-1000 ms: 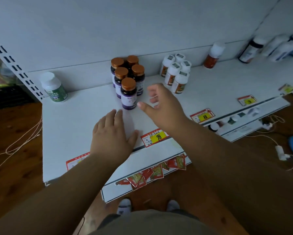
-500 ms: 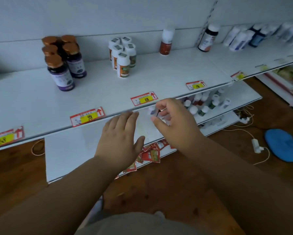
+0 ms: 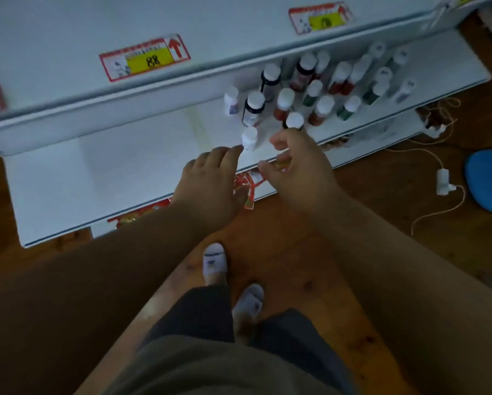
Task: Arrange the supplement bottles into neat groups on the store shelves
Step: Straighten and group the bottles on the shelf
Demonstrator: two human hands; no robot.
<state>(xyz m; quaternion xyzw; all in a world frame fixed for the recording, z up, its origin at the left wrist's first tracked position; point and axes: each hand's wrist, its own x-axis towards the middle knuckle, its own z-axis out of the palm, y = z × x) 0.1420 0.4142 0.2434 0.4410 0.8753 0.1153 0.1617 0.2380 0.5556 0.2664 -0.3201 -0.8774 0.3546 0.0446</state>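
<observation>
A loose cluster of several white-capped supplement bottles [image 3: 324, 86] stands on the lower white shelf [image 3: 125, 166], with red, green and dark bodies mixed together. A small all-white bottle [image 3: 249, 137] stands alone at the cluster's near edge. My left hand [image 3: 210, 186] lies flat over the shelf's front edge, its fingertips just short of that small bottle and holding nothing. My right hand [image 3: 299, 163] hovers to the bottle's right, fingers curled and apart, its knuckles close under a dark white-capped bottle [image 3: 294, 121]. Motion blur softens the labels.
The upper shelf [image 3: 68, 38] overhangs at the top, carrying red-and-yellow price tags [image 3: 145, 58]. Loose red tags [image 3: 247, 189] hang below the lower shelf's edge. On the wooden floor lie a white cable with an adapter [image 3: 443, 182] and a blue round object [image 3: 490, 181]. My feet [image 3: 214, 260] are below.
The view has dropped from the upper shelf to the lower one. Both hands have moved down and forward to the lower shelf's front, near the small white bottle.
</observation>
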